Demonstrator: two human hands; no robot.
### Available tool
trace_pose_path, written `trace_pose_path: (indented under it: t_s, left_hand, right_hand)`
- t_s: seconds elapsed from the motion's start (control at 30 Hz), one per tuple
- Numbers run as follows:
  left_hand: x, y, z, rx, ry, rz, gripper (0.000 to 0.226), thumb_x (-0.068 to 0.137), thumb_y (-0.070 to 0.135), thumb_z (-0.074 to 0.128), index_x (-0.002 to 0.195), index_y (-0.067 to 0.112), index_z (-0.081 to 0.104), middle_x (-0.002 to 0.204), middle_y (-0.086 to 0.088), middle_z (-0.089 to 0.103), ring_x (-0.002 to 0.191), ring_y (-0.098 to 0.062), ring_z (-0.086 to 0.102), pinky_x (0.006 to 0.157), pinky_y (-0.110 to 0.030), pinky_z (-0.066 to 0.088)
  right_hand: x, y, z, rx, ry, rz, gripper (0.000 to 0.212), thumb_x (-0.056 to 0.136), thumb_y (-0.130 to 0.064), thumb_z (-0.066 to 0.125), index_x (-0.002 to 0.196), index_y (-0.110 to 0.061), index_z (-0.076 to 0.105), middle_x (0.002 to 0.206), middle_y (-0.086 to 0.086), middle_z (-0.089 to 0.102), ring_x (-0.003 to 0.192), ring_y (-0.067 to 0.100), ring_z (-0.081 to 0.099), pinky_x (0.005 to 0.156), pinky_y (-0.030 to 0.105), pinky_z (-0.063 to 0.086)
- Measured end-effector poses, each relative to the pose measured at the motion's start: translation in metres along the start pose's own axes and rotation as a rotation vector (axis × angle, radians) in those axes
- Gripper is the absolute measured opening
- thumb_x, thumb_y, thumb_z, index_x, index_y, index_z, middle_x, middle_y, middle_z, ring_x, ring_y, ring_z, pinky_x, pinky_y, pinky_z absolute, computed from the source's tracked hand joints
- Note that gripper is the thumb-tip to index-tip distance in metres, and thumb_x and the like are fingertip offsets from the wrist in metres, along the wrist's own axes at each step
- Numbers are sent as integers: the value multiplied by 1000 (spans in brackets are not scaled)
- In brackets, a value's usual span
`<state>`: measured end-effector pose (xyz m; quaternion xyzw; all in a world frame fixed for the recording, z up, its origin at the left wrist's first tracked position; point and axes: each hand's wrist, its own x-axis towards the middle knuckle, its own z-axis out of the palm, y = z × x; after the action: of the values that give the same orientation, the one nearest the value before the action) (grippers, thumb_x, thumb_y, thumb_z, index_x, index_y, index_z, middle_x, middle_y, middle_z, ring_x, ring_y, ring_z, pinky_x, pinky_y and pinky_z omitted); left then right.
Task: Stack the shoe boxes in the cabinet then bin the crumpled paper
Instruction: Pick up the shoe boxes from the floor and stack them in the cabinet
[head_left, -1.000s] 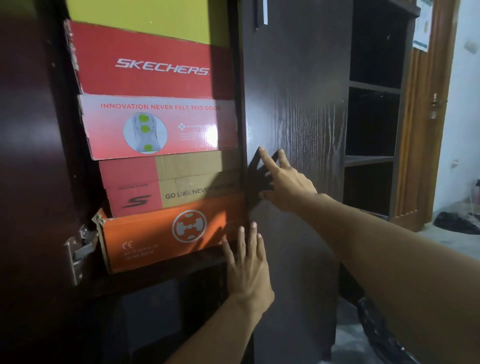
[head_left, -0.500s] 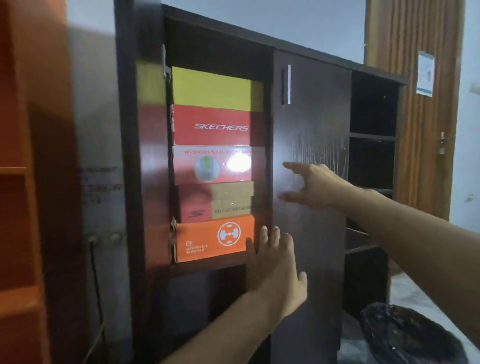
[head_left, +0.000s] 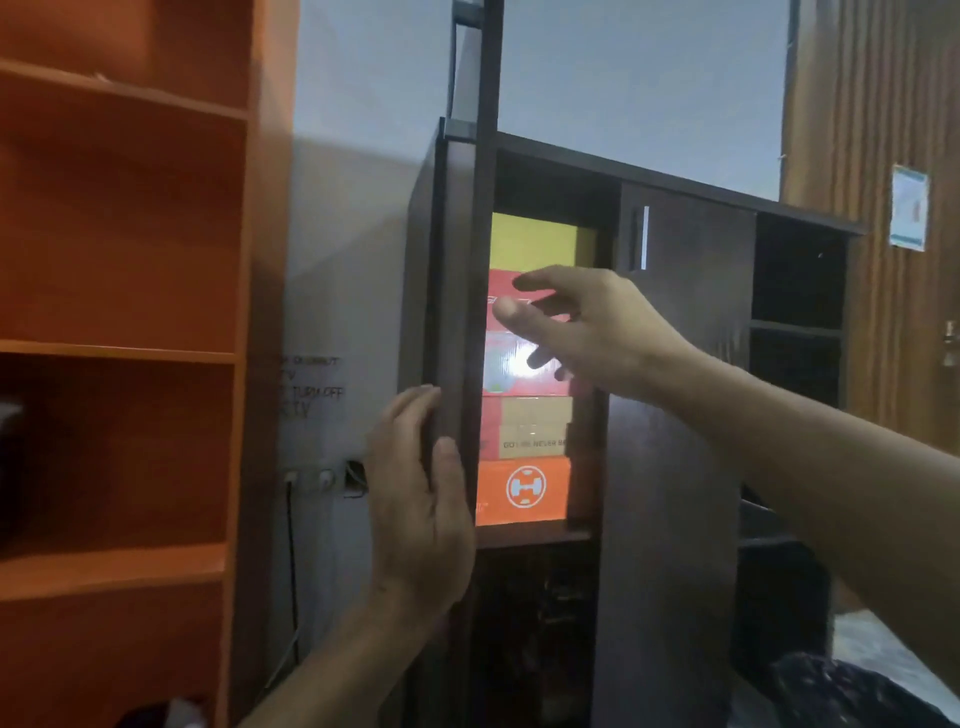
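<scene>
The left hand (head_left: 421, 499) has its grip on the free edge of the dark cabinet door (head_left: 462, 322) — fingers wrapped round the far face, thumb lying along the near edge — and the door stands nearly edge-on to the camera, covering the left part of the opening. The right hand (head_left: 587, 322) hangs in the air in front of the opening with a wide, loose grip, fingers spread and holding nothing; it does not plainly touch anything. Behind it the shoe boxes sit stacked on one shelf inside the cabinet (head_left: 675, 441): an orange box (head_left: 524, 493) with a round white logo at the bottom, a tan and red box (head_left: 530, 426) on top of it, then a pink-red box (head_left: 506, 369) with a bright glare on its face, a red box (head_left: 506, 283) partly hidden by the right hand, and a yellow box (head_left: 535, 241) on top. The right-hand cabinet door, with a slim metal handle (head_left: 645, 238), is closed, and open dark shelves (head_left: 797, 327) lie beyond it. To the left stands an orange shelf unit (head_left: 124, 353), with a pale wall and a socket with a black cable (head_left: 292, 571) between it and the cabinet. A black plastic bag (head_left: 857, 691) lies low at the right — the crumpled paper cannot be made out anywhere in view. A wooden door (head_left: 883, 208) with a paper notice (head_left: 908, 213) on it fills the far right.
</scene>
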<state>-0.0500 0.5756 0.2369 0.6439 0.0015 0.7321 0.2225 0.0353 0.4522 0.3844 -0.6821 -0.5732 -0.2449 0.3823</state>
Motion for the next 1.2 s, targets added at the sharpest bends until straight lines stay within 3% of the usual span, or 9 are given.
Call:
trace_pose_path:
  t_s: [0.17,0.27,0.4,0.5,0.57,0.7,0.83,1.0,1.2]
  left_hand:
    - [-5,-25,9,-296,-258,-372,54,94,45,34,144,27,40,144,6,48,133,-4,43,109,-39,41]
    - [-10,-27,23,-359,-370,-365,58,94,50,33,149,36,25,156,18,26,142,4,22,118,-36,25]
    - [-22,-33,49,-183,-541,-193,58,98,40,34,146,49,3,157,29,-2,144,7,-3,122,-45,9]
    - [-34,-48,70,104,-717,-36,72,99,39,41,144,47,-14,151,31,-24,141,6,-21,120,-46,-1]
    - [-40,-62,82,270,-819,52,85,95,44,48,144,44,-23,149,27,-34,139,2,-29,119,-49,-1]
    - [-48,-90,112,601,-1014,168,119,82,47,67,142,33,-35,146,11,-46,136,-13,-40,118,-56,-5]
    - [-44,-112,144,826,-1068,247,130,79,43,71,135,27,-45,141,2,-54,130,-21,-46,114,-58,-15]
    - [-46,-136,176,893,-1081,216,124,82,38,69,139,25,-40,141,-2,-53,131,-24,-47,111,-61,-18]
    - [-48,-161,197,956,-1023,243,123,80,41,69,142,23,-36,143,-7,-51,131,-28,-47,107,-64,-20]
  right_hand:
    - [2,-12,25,-51,29,-46,67,80,-60,64,131,-18,58,118,-5,68,92,7,66,80,29,56]
    - [-4,-1,24,-64,49,-17,54,84,-50,66,127,-18,60,114,-6,70,81,2,64,74,24,54]
    - [-25,25,11,-10,188,57,30,89,-30,65,117,-20,62,98,-6,71,83,9,68,79,37,60]
    - [-39,57,9,-163,332,81,67,88,-21,67,146,-20,33,109,3,69,82,19,70,80,39,58]
    - [-46,84,10,-220,287,125,90,87,-13,69,153,-28,10,119,9,64,79,20,68,80,42,58]
    - [-59,140,15,-256,121,309,104,86,-9,71,152,-45,-1,121,8,59,83,13,60,81,36,56]
    - [-56,189,32,-162,58,434,114,85,-2,69,146,-55,-11,83,2,59,69,13,63,74,39,60]
    - [-30,233,49,-121,102,482,109,88,3,64,148,-54,-7,83,-8,49,68,12,60,69,27,55]
    - [-1,271,78,-66,150,538,107,90,6,58,146,-58,-6,92,-3,55,73,15,62,74,30,58]
